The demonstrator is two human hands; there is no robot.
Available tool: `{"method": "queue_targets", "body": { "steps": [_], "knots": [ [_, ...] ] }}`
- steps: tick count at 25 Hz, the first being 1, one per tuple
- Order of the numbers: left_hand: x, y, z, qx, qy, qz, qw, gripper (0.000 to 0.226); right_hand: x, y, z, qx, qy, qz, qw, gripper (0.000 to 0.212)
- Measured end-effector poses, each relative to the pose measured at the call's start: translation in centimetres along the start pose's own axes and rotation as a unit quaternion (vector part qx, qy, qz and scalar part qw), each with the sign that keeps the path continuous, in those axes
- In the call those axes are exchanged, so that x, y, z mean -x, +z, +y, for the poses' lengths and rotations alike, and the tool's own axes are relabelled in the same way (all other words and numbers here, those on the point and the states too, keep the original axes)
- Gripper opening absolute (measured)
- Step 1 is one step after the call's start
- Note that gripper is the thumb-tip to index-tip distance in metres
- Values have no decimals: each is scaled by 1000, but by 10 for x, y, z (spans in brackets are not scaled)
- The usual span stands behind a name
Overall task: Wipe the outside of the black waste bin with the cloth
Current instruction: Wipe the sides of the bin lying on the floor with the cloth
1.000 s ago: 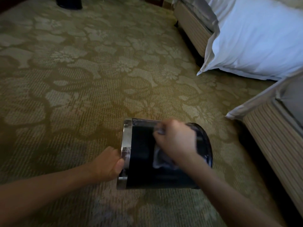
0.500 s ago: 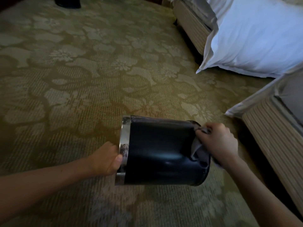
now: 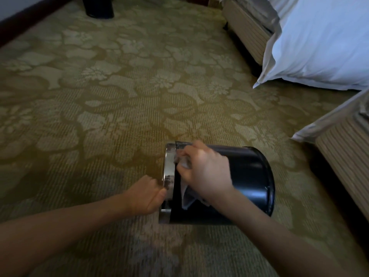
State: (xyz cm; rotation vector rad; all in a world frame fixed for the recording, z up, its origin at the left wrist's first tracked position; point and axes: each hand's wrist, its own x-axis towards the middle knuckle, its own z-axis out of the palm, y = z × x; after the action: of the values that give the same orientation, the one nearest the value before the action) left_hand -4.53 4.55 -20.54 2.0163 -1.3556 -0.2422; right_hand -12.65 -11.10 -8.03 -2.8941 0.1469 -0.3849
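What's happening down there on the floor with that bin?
A person is cleaning a black waste bin that lies on its side on the patterned carpet. The left hand grips the shiny metal rim to steady it, while the right hand presses a cloth against the bin's outer wall near that rim. A white pillow sits off to the right.

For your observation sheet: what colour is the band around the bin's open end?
Shiny silver, against the black bin; the band shows best in the head view.

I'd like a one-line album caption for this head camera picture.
On a patterned carpet, the left hand steadies the tipped black waste bin by its metal rim while the right hand presses a cloth to its side.
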Motion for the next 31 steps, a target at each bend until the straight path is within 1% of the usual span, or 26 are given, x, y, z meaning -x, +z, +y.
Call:
{"method": "queue_targets", "body": {
  "steps": [2, 5, 7, 9, 11, 14, 16, 18, 19, 21, 23, 24, 25, 26, 27, 28, 29, 30, 31],
  "knots": [
    [0, -4, 5, 17, -8, 21, 1000, 51, -5, -6, 21, -7, 61, -5, 998, 19],
    [-8, -8, 7, 39, -32, 53, 997, 52, -2, -18, 65, 20, 140, -17, 990, 23],
    [-14, -7, 5, 37, -43, 76, 996, 45, 9, -34, 96, 25, 218, -10, 976, 27],
    [-17, -8, 7, 57, -48, 84, 994, 41, 22, -49, 123, 12, 286, -7, 958, 26],
    [-18, -11, 8, 76, -55, 91, 991, 42, 26, -55, 133, 5, 312, -5, 950, 24],
    [-18, -18, 7, 101, -79, 116, 985, 45, 17, -45, 131, 40, 303, 6, 952, 24],
    [-25, -20, 5, 137, -115, 131, 975, 58, 9, -42, 130, 49, 299, 5, 953, 27],
    [-31, -19, 7, 159, -163, 107, 968, 77, 4, -39, 127, 70, 296, 17, 953, 28],
    [-32, -16, 9, 171, -189, 86, 963, 86, 3, -36, 120, 79, 281, 32, 956, 27],
    [-33, -12, 11, 209, -238, 54, 947, 100, 2, -22, 93, 74, 225, 64, 969, 24],
    [-34, -9, 15, 285, -275, 26, 918, 97, -3, -2, 54, 46, 160, 80, 983, 22],
    [-34, -9, 19, 333, -275, 19, 902, 92, -7, 8, 35, 39, 131, 82, 987, 21],
    [-31, -8, 24, 381, -289, 25, 878, 88, -11, 17, 20, 39, 111, 86, 989, 19],
    [-28, -4, 27, 422, -304, 47, 853, 83, -17, 22, 11, 39, 101, 92, 990, 17],
    [-18, 3, 31, 418, -321, 71, 847, 78, -22, 24, 7, 38, 101, 102, 989, 16],
    [-4, 13, 35, 389, -323, 91, 858, 68, -27, 24, 7, 34, 109, 107, 988, 16],
    [10, 22, 38, 323, -303, 96, 892, 52, -32, 23, 8, 31, 121, 101, 987, 17],
    [23, 27, 41, 255, -267, 74, 926, 32, -36, 21, 10, 25, 137, 85, 987, 18],
    [30, 28, 40, 182, -225, 47, 956, 23, -41, 21, 12, 20, 150, 67, 986, 19]
  ]
}}
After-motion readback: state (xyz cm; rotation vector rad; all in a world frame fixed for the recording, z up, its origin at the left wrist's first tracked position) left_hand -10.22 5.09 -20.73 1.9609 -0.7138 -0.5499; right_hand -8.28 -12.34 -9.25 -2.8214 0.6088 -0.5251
